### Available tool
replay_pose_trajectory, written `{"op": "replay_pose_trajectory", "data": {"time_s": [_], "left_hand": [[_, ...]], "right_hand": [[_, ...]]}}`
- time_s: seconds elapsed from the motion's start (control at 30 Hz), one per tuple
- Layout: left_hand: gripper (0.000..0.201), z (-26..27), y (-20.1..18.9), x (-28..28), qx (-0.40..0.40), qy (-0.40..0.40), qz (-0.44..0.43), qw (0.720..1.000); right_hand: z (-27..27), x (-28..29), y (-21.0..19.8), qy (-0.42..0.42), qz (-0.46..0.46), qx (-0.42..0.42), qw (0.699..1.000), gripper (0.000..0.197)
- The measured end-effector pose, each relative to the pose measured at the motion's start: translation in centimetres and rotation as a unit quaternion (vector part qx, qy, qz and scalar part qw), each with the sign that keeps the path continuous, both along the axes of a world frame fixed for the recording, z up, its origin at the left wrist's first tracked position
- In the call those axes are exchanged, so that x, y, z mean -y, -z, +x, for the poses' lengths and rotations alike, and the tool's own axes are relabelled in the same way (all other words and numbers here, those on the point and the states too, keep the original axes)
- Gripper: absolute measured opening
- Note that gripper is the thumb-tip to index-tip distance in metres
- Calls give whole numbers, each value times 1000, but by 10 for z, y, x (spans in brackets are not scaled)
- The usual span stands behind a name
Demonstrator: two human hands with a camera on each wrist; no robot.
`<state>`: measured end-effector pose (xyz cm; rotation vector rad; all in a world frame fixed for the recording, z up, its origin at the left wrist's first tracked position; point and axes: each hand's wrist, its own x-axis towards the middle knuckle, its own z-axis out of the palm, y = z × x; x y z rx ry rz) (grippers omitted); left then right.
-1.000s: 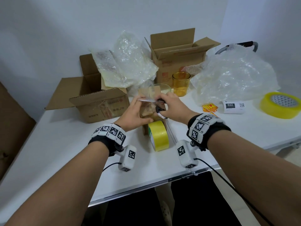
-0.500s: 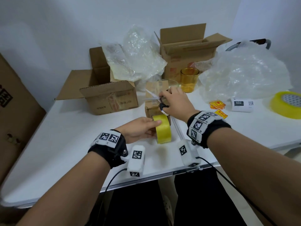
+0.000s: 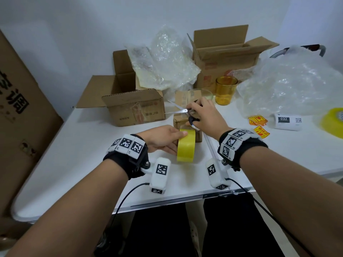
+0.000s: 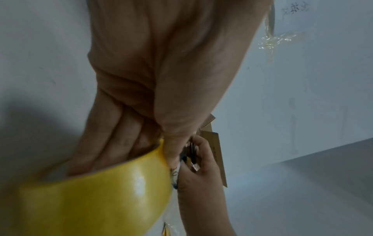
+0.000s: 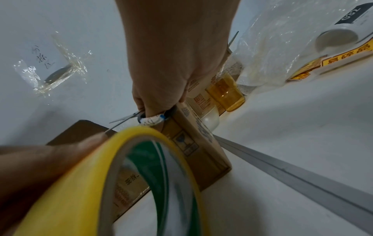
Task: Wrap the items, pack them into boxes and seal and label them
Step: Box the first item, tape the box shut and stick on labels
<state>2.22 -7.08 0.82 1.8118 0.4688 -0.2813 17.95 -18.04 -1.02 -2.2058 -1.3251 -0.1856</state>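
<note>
Tape roll [image 3: 186,145] stands on edge on the worktop [image 3: 74,145] against the small box [image 3: 182,121], my left hand [image 3: 163,139] grasping it; my right hand [image 3: 205,115] grips open scissors [image 3: 178,109] above.

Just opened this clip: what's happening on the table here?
A person is sealing a small brown cardboard box at a white table. The left hand grips a yellow roll of packing tape standing on edge against the box. The right hand holds silver scissors with black handles, blades open, over the box top. Two larger open cardboard boxes, bubble wrap, an amber glass cup and yellow warning stickers lie around.
</note>
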Motion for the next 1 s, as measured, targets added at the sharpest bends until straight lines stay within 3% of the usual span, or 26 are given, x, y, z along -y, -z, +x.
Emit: {"op": "replay_pose_trajectory", "data": {"time_s": [0.4,0.47,0.57,0.63,0.7,0.8,1.0], "left_hand": [[43,18,-8,3,-112,-57,24,992],[41,16,-6,3,-98,-87,14,991],[30,11,5,0,-7,-163,8,987],[26,6,12,-1,32,-165,-47,985],[19,-1,13,-1,34,-133,-126,982],[22,-8,11,-2,27,-113,-174,978],[17,-2,7,1,15,-131,-124,983]], "right_hand": [[0,-4,2,7,11,14,1000,43],[0,-6,3,15,10,13,1000,44],[-1,-9,5,23,6,10,1000,45],[-1,-9,4,24,6,7,1000,44],[-1,-8,1,23,5,4,1000,44],[-2,-8,-4,30,-18,12,999,44],[-4,-9,-5,39,-34,15,999,42]]}}
